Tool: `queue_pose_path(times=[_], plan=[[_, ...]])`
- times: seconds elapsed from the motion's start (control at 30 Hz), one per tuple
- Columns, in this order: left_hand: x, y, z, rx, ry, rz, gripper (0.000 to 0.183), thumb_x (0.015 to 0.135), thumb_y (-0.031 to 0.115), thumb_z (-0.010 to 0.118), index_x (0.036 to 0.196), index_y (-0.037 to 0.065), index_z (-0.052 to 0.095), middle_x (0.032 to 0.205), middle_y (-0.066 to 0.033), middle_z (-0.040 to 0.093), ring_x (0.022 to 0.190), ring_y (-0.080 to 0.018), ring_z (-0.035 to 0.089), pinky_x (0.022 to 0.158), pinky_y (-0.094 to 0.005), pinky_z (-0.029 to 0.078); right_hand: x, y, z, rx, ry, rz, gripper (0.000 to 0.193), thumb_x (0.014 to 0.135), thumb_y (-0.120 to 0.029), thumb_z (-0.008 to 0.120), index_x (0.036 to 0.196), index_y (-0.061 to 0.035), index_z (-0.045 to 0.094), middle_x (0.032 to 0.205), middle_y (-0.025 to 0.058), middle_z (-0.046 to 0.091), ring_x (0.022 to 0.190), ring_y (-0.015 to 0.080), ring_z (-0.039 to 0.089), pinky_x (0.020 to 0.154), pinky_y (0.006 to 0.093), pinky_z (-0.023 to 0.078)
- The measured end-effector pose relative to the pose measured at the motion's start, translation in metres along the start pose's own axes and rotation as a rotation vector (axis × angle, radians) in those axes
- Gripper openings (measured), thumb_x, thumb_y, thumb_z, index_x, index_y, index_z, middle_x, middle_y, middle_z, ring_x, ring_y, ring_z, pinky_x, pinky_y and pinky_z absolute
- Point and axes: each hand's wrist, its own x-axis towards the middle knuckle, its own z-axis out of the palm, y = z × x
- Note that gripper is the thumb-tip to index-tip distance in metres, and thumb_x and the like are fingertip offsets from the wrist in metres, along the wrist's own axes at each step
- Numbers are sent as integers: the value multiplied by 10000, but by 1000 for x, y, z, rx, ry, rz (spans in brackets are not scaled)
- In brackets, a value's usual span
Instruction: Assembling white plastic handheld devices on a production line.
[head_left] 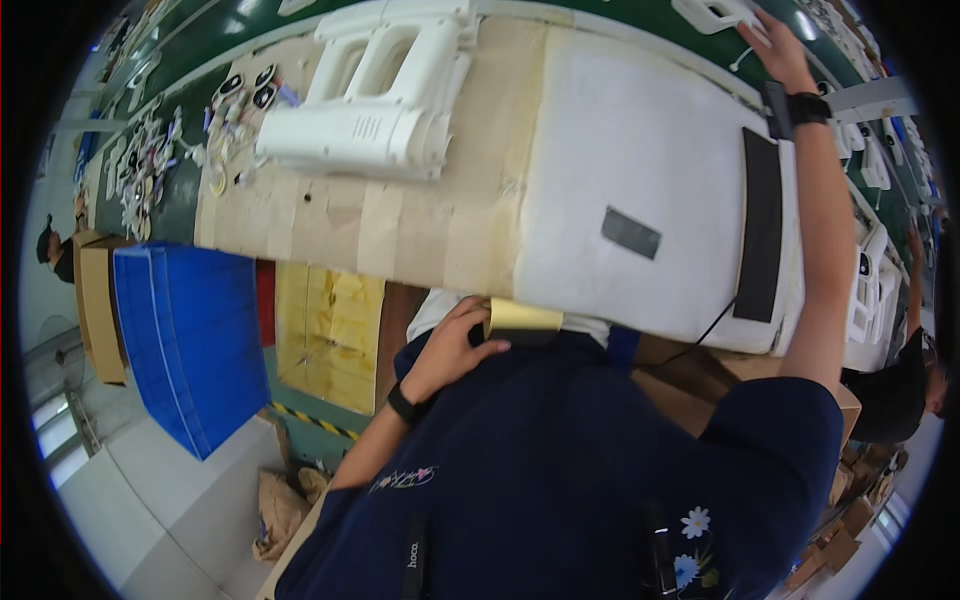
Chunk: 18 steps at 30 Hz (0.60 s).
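Observation:
My right hand (777, 52) is stretched far out over the back right of the bench. Its fingers close on the edge of a white plastic housing (712, 14) lying on the green belt, and a short white cable hangs beside it. Close to my waist, my left hand (452, 350) wraps its fingers and thumb round the left end of a black block with a pale yellow top (526, 318). The block's underside is hidden. On the bench to the left rests a stack of white plastic housings (375, 135) with long oval openings.
The bench carries a white mat (570, 200) with a dark grey rectangle (631, 233) and a black strip (762, 225). Small parts (228, 125) lie at its left. Below stand a blue crate (190, 340) and a yellow-lined box (330, 340). Another person (893, 390) is at the right.

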Motion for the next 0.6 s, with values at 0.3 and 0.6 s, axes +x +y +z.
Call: queue_pose_path(times=[0.3,0.6], plan=[[13,106,-57,-658,125,180,364,924,167,638,1226,-19,557,1019,-77,679,821,-84,622,720,-248,518,-201,-327,139,-224,-569,-383,118,912,-88,611,988,-19,670,985,69,651,854,174,602,757,287,480],[107,143,-63,-784,71,321,270,986,152,529,1197,-17,520,1031,-56,628,901,-73,575,775,-236,487,-205,-311,173,-446,-554,-372,209,867,-67,651,1065,-14,687,902,110,630,818,250,606,735,334,488]])
